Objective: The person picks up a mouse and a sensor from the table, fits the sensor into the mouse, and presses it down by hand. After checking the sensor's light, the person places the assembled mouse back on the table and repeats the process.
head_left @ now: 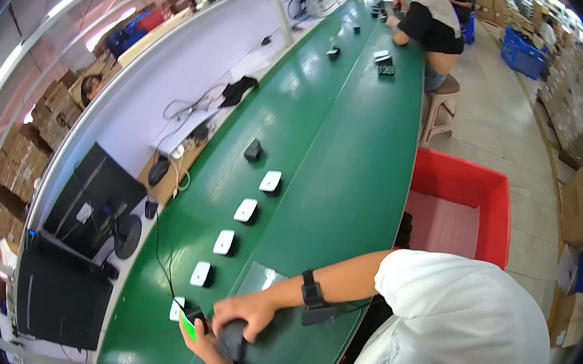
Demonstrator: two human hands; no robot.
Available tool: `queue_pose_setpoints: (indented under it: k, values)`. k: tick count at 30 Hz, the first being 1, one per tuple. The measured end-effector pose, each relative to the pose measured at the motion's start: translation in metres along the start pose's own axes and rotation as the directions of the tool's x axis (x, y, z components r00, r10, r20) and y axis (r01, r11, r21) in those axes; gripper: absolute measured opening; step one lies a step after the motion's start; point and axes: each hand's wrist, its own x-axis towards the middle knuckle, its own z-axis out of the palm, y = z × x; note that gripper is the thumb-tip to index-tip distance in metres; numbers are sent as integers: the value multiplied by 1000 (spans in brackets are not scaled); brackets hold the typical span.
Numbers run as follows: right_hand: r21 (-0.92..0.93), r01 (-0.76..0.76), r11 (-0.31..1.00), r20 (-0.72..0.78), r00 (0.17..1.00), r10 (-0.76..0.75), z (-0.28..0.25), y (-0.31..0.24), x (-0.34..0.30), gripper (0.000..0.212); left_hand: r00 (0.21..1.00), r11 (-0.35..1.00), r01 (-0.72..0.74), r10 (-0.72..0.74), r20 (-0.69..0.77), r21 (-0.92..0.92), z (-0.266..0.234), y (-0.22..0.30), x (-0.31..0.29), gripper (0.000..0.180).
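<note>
Head view: the left hand (205,349) is gripping a small dark corded device (197,319), with a bright green patch glowing right by the fingers. It's at the near end of the green table (350,160), just beside the closest of five white-topped black boxes (225,242) lined up in a row. The right hand (249,315) has its fingers bent down over a dark rounded thing (232,339), but honestly can't tell if it's gripping or just resting there.

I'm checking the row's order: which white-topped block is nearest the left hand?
The bottommost block, beside the left hand; the other four line up farther away.
</note>
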Motion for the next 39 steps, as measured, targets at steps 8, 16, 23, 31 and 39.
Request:
queue_pose_setpoints:
  k: [8,16,23,31,39]
  values:
    - [-77,239,968,42,971,-236,3,-8,-4,47,995,963,-83,96,-39,257,12,-7,3,17]
    - [-552,-95,828,-456,866,-204,-29,-10,0,25,981,847,-192,168,94,496,-4,-17,4,18]
    - [-655,-118,746,-362,916,-173,-24,-1,-1,20,961,790,-274,242,132,548,-3,-15,2,21]
    - [-620,-94,779,-331,932,-151,-23,8,-3,16,961,773,-275,200,193,572,-7,-15,5,22]
    - [-626,-125,770,-372,916,-153,-22,11,-1,14,944,776,-328,280,172,538,-14,-33,12,17]
